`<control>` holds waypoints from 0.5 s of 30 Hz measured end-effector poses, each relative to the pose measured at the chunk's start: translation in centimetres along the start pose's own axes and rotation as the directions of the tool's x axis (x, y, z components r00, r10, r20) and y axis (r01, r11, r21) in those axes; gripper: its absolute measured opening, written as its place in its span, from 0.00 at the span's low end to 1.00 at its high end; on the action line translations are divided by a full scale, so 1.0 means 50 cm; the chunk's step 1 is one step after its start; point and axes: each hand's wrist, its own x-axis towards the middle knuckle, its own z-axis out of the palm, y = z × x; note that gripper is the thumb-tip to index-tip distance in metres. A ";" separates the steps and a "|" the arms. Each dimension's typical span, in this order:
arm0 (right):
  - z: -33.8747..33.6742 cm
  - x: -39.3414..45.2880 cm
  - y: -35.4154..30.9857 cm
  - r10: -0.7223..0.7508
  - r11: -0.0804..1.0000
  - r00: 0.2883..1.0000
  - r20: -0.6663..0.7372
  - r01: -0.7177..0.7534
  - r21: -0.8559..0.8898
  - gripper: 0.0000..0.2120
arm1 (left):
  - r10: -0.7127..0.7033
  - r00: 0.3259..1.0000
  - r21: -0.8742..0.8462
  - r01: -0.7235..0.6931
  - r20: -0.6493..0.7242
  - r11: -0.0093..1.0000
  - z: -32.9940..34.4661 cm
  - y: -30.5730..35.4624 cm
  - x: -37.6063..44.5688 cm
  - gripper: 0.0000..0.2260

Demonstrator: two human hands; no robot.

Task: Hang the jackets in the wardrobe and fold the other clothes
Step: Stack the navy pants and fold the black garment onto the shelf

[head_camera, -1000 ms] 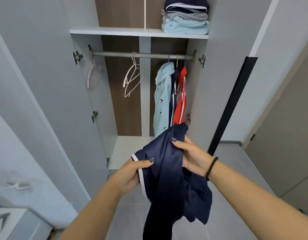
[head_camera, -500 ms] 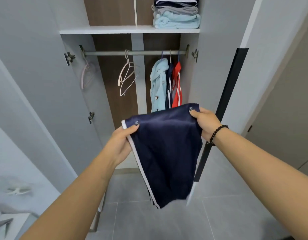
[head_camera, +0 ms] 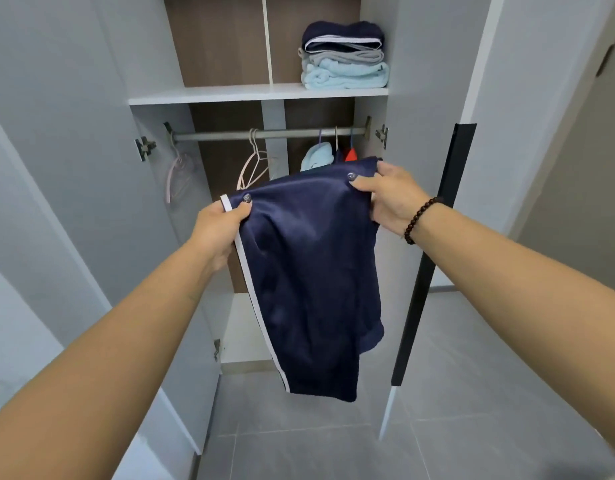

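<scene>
Left hand (head_camera: 218, 227) pinches the left top corner of navy trousers (head_camera: 309, 271), right hand (head_camera: 389, 199) grips the right top corner; garment hangs folded in the air, near side of the open wardrobe (head_camera: 430, 64). Far up on the shelf (head_camera: 229, 95): folded stack (head_camera: 345, 55), right end. Rail (head_camera: 264, 134) below: hung jackets (head_camera: 318, 155) right, pink hangers (head_camera: 252, 168) left of them.
</scene>
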 end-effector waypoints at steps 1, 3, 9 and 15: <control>0.004 -0.003 0.005 -0.005 0.998 0.995 0.096 0.012 -0.066 0.32 | 0.010 1.000 -0.039 -0.010 -0.003 0.999 0.001 0.014 0.005 0.03; 0.012 -0.012 0.014 0.001 0.933 0.979 0.203 0.072 -0.352 0.54 | 0.030 0.998 -0.085 -0.025 0.052 0.996 0.000 0.039 0.006 0.04; 0.014 0.036 -0.012 -0.370 0.701 0.929 0.018 0.292 -0.651 0.27 | 0.130 0.988 0.130 -0.140 0.084 0.982 -0.009 0.083 -0.002 0.05; -0.013 0.056 -0.011 -0.329 0.788 0.944 -0.020 0.263 -0.556 0.15 | 0.143 0.989 0.185 -0.132 -0.046 0.974 -0.013 0.099 -0.008 0.02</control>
